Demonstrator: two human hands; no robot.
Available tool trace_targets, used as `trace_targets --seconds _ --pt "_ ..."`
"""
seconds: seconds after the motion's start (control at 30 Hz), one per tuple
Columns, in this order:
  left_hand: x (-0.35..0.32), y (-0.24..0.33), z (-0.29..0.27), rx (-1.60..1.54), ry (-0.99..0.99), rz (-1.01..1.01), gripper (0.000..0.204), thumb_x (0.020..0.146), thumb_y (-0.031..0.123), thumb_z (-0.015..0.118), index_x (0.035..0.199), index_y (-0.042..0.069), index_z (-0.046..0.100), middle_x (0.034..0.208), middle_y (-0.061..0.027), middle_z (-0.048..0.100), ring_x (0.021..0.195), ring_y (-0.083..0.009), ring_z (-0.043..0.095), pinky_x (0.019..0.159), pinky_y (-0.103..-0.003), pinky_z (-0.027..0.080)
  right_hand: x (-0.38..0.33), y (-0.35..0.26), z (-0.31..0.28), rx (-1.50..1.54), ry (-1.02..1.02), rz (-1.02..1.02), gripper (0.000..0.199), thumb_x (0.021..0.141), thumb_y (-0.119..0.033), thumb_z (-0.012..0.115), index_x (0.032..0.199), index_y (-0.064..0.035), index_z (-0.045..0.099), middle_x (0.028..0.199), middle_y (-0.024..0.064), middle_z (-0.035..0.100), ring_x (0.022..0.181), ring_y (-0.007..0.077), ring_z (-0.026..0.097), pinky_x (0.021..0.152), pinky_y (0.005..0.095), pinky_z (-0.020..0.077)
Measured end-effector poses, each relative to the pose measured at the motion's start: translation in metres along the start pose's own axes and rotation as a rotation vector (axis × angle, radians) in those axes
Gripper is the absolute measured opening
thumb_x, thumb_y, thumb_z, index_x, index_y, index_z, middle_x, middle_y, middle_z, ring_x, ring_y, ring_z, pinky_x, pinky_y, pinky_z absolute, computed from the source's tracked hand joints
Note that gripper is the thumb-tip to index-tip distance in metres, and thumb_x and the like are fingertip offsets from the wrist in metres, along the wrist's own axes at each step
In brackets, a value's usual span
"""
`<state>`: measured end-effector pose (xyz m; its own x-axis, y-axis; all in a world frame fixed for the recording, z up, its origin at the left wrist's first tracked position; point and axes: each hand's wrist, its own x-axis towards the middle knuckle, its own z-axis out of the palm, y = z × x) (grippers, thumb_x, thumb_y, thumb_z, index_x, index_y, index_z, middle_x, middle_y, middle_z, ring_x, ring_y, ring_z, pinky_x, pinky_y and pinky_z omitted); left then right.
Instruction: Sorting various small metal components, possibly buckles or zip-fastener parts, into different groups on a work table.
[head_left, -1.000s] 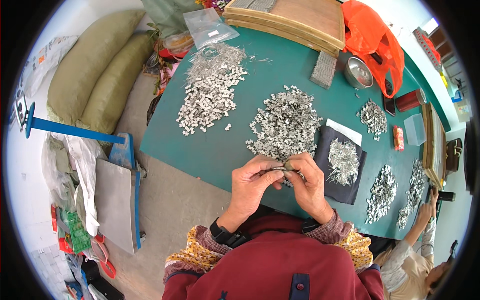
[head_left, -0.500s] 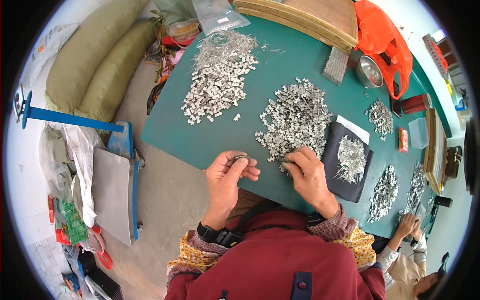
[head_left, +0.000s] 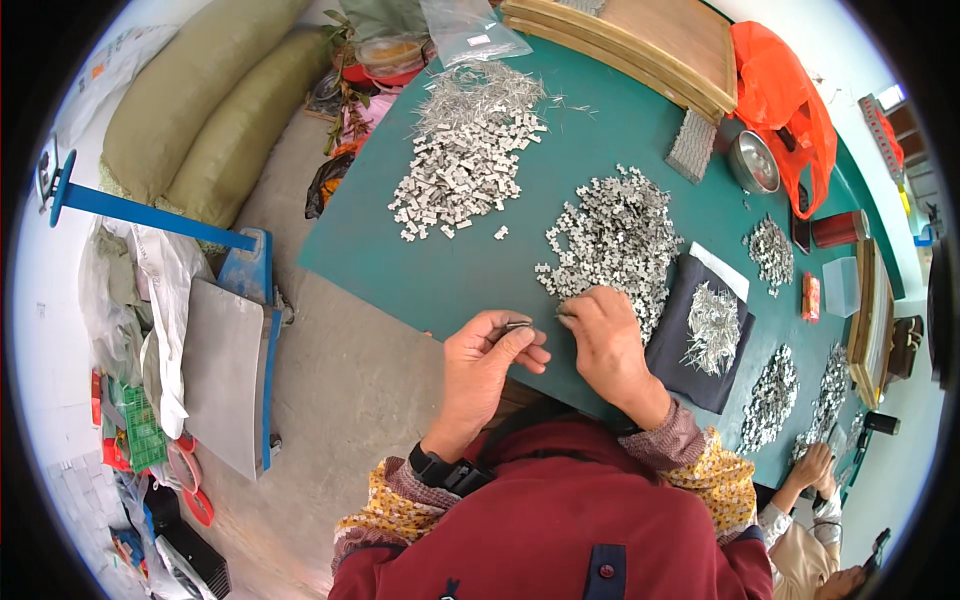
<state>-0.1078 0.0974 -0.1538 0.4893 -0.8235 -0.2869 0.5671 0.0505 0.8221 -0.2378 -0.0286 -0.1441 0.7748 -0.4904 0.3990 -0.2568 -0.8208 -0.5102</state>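
My left hand [head_left: 487,358] is closed at the near edge of the green table [head_left: 400,270], thumb and forefinger pinching a small dark metal piece [head_left: 515,325]. Just to its right, my right hand [head_left: 612,345] is closed in a pinch, its fingertips on something too small to make out. Beyond the right hand lies a heap of small notched metal pieces [head_left: 610,235]. Beside that heap, a dark cloth [head_left: 680,370] carries a tangle of thin metal pins [head_left: 712,325]. A second heap of metal pieces [head_left: 460,180] sits farther left, with loose pins [head_left: 485,90] behind it.
Wooden trays [head_left: 630,50], a metal bowl [head_left: 754,162] and a red plastic bag [head_left: 785,90] stand at the back. Smaller heaps of pieces [head_left: 770,398] lie to the right, near a co-worker's hands [head_left: 815,468]. A blue-framed metal stand [head_left: 225,370] is on the left.
My right hand has come away from the heap's near edge, closer to my left hand. The whole view has shifted slightly. Both hands stay pinched.
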Motion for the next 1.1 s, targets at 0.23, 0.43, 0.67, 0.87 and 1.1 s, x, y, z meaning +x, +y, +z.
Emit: trace_targets --seconds 0.23,0.43,0.67,0.87,1.1 --pt "0.006 -0.006 0.021 0.029 -0.143 0.048 0.011 0.096 0.003 0.056 0.103 -0.005 0.057 0.087 -0.0145 0.067 0.072 -0.0202 0.068 0.063 -0.031 0.057 -0.002 -0.018 -0.014 0.437 0.036 0.317 0.011 0.086 0.004 0.062 0.096 -0.0005 0.059 0.083 0.0116 0.058 0.07 0.0235 0.059 0.062 0.0322 0.0475" --pt "0.006 -0.01 0.03 0.031 -0.184 0.065 0.013 0.098 0.005 0.054 0.107 -0.005 0.054 0.085 -0.0117 0.065 0.07 -0.0162 0.065 0.06 -0.028 0.054 -0.006 -0.025 -0.018 0.422 0.108 0.327 0.013 0.087 0.004 0.062 0.098 -0.0019 0.059 0.083 0.0105 0.059 0.071 0.022 0.061 0.063 0.0316 0.0494" --pt "0.007 -0.01 0.031 0.081 -0.205 0.077 0.014 0.099 0.007 0.054 0.108 -0.004 0.053 0.083 -0.0109 0.066 0.066 -0.014 0.062 0.056 -0.026 0.051 -0.009 -0.023 -0.02 0.379 0.134 0.29 0.014 0.086 0.005 0.064 0.097 -0.0028 0.058 0.084 0.0097 0.06 0.071 0.0215 0.062 0.063 0.0316 0.0499" --pt "0.004 -0.005 0.033 0.1 -0.208 0.107 0.014 0.099 0.007 0.054 0.107 -0.003 0.054 0.084 -0.0098 0.066 0.066 -0.0124 0.062 0.055 -0.024 0.049 -0.01 -0.023 -0.02 0.374 0.159 0.25 0.013 0.086 0.005 0.064 0.095 -0.0026 0.059 0.083 0.0095 0.061 0.071 0.0209 0.062 0.063 0.0312 0.05" --pt "0.002 -0.004 0.035 0.152 -0.194 0.136 0.015 0.098 0.007 0.057 0.107 -0.005 0.057 0.084 -0.0114 0.067 0.066 -0.0138 0.063 0.056 -0.025 0.05 -0.015 -0.024 -0.018 0.442 0.187 0.312 0.014 0.087 0.005 0.065 0.096 -0.0025 0.058 0.084 0.0105 0.063 0.073 0.0203 0.064 0.064 0.0307 0.0508"
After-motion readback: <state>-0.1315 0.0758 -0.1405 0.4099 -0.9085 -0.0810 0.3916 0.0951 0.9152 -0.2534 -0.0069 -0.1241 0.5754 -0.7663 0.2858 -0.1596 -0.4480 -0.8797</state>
